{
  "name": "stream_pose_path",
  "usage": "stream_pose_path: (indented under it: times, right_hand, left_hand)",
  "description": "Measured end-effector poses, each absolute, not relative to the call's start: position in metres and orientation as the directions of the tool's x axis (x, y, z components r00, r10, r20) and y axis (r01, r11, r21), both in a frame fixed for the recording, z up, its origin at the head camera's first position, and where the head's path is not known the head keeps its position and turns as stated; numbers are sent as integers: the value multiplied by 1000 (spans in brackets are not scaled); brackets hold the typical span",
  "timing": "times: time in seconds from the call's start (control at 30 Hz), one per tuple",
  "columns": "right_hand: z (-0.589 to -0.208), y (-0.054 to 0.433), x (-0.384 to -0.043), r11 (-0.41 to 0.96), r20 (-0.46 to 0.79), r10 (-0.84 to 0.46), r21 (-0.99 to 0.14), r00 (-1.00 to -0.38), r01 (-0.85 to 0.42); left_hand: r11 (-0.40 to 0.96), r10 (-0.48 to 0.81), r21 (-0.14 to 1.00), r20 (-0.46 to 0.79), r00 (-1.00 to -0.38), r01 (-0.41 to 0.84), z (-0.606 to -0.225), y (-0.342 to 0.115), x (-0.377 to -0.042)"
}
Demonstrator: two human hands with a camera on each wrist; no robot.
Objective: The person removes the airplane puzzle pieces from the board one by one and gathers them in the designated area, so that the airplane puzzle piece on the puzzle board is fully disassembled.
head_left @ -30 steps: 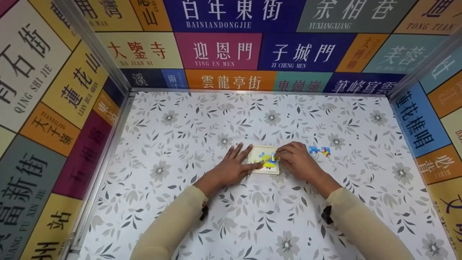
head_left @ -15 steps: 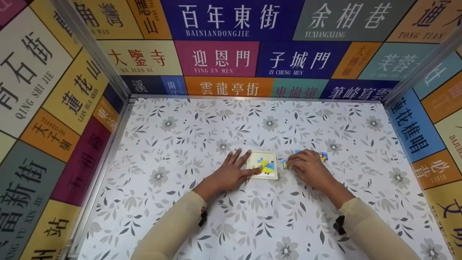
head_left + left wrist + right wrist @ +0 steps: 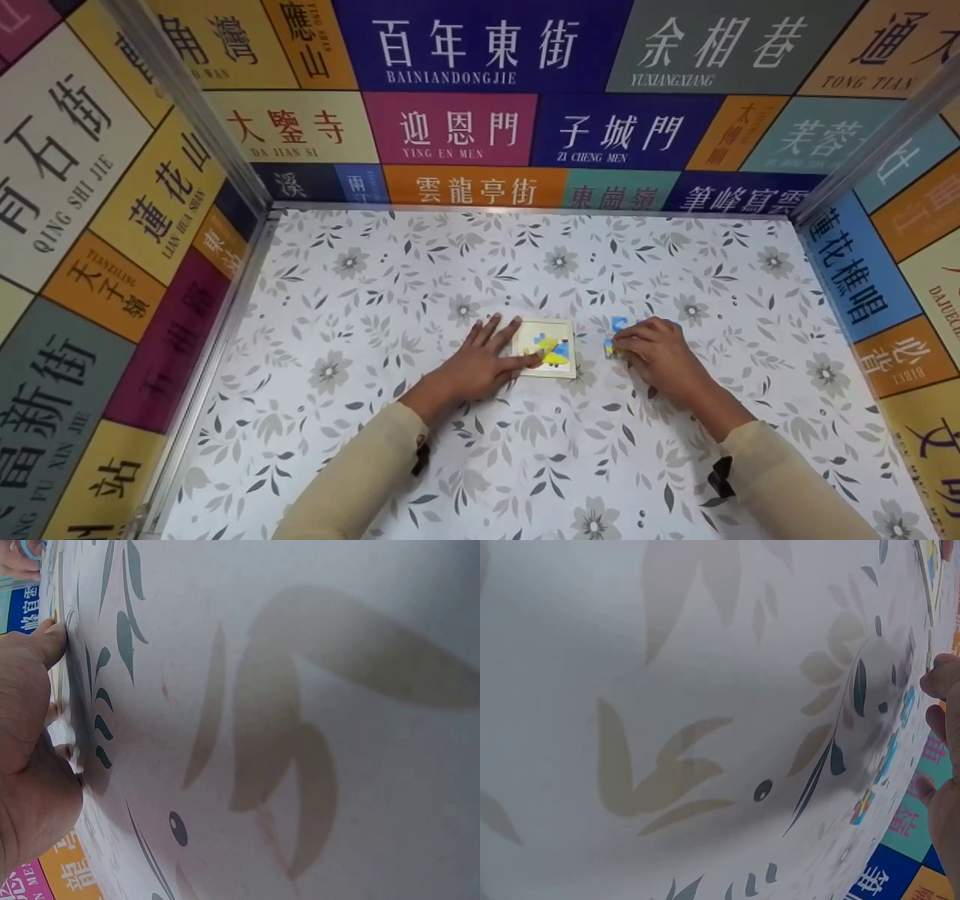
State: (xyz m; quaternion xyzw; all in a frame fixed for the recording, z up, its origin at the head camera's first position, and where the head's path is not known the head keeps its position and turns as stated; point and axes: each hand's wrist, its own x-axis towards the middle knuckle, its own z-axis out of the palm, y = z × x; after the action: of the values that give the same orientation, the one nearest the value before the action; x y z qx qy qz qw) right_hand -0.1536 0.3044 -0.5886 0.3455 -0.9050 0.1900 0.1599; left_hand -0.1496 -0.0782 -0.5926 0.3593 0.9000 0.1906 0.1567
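Note:
A small shallow jigsaw tray (image 3: pixel 566 367) lies mid-table, partly filled with yellow and blue pieces. My left hand (image 3: pixel 480 364) has its fingers spread at the tray's left edge, and the thumb reaches over onto the yellow picture. To the right of the tray, my right hand (image 3: pixel 664 358) pinches a blue and yellow puzzle piece (image 3: pixel 610 346) with its fingertips, close over the tabletop. Another blue piece (image 3: pixel 619 324) lies just behind that. In the right wrist view, loose puzzle pieces (image 3: pixel 887 757) lie beside the curled right fingers (image 3: pixel 939 682).
The table has a white cloth (image 3: pixel 420 450) with grey flowers and leaves. Panels with colourful street-name lettering stand along the back (image 3: pixel 457 131), left (image 3: pixel 97 247) and right. Dark straps (image 3: pixel 720 476) show at the sleeve cuffs.
My right hand has moved right from the tray, taking a blue and yellow piece away with it. My left hand has stayed on the tray. The head view has tilted slightly up.

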Motion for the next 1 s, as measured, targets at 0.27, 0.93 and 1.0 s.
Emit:
stream_pose_path:
  times: [0.27, 0.93, 1.0]
  right_hand:
    - [-591, 316, -151, 694, 419, -568, -219, -708, -686]
    - [-595, 320, -143, 743, 300, -531, -285, -793, -605]
    - [-595, 318, -144, 738, 317, -528, -286, -787, -611]
  left_hand:
    - [671, 703, 453, -138, -698, 587, -590, -79, -148]
    - [680, 701, 430, -145, -698, 594, -593, -77, -150]
    - [679, 703, 430, -145, -696, 596, -593, -77, -150]
